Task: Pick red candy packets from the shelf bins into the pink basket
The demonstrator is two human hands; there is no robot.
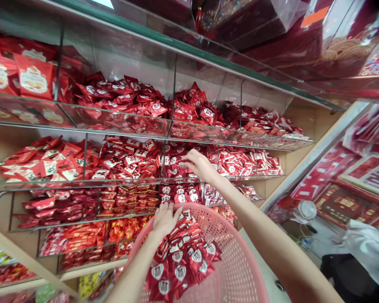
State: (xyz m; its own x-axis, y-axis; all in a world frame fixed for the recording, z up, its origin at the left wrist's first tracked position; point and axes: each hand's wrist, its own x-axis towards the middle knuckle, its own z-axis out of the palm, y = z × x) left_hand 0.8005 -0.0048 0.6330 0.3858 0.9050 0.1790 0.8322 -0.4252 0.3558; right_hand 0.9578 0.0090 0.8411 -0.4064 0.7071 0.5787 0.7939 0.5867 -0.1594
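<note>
A pink perforated plastic basket (pixel 244 261) stands below the shelves, tilted toward me. Inside it lies a pile of small red candy packets (pixel 180 272) with white printed labels. My left hand (pixel 164 219) is at the basket's far rim, its fingers over the edge and the thumb on the inner side. Over a glass compartment of similar red packets (pixel 170 160), my right hand (pixel 200 165) reaches in with its fingers stretched to the left. Its fingertips are at the packets, and I see nothing clearly held; whether they touch is unclear.
Glass dividers and a low glass front (pixel 120 182) bound the packet compartments. Above, a thick glass shelf edge (pixel 164 40) runs across. Larger red bags (pixel 34 75) fill the upper left. On the right are red goods (pixel 366 176), a white plastic bag (pixel 366 244) and a wooden side panel (pixel 281 185).
</note>
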